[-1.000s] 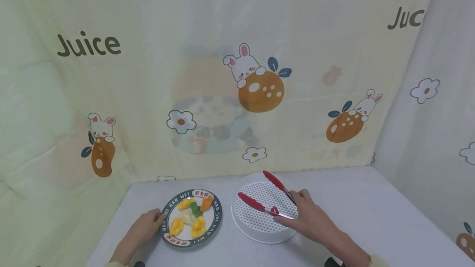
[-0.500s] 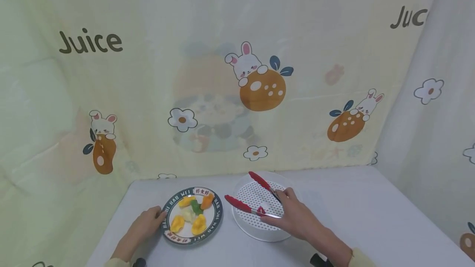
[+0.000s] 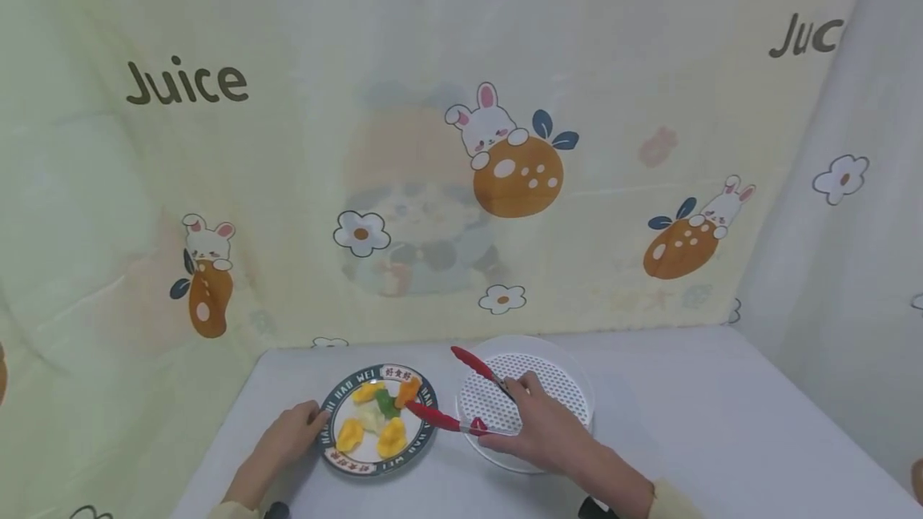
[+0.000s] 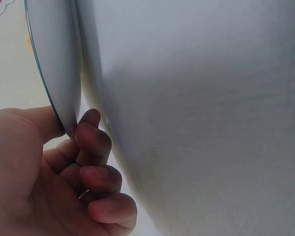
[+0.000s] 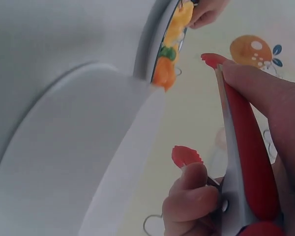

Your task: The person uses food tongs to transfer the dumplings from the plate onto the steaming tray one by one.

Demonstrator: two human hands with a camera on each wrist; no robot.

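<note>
My left hand pinches the left rim of a round plate with a dark lettered border; in the left wrist view the thumb lies above the rim and curled fingers below. Several dumpling-like pieces, yellow, orange, green and pale, sit on it. My right hand holds red-tipped metal tongs, their arms spread with nothing between. One tip is over the plate's right side by the orange piece; the other is above the left edge of a white perforated round steamer tray.
A white cloth covers the table, which stretches to the right of the steamer tray. Behind it hangs a cream curtain printed with rabbits and fruit. More curtain stands close on the left and right sides.
My right hand has carried the spread tongs left from over the steamer tray, so one tip now reaches the plate. The left hand stays at the plate's rim.
</note>
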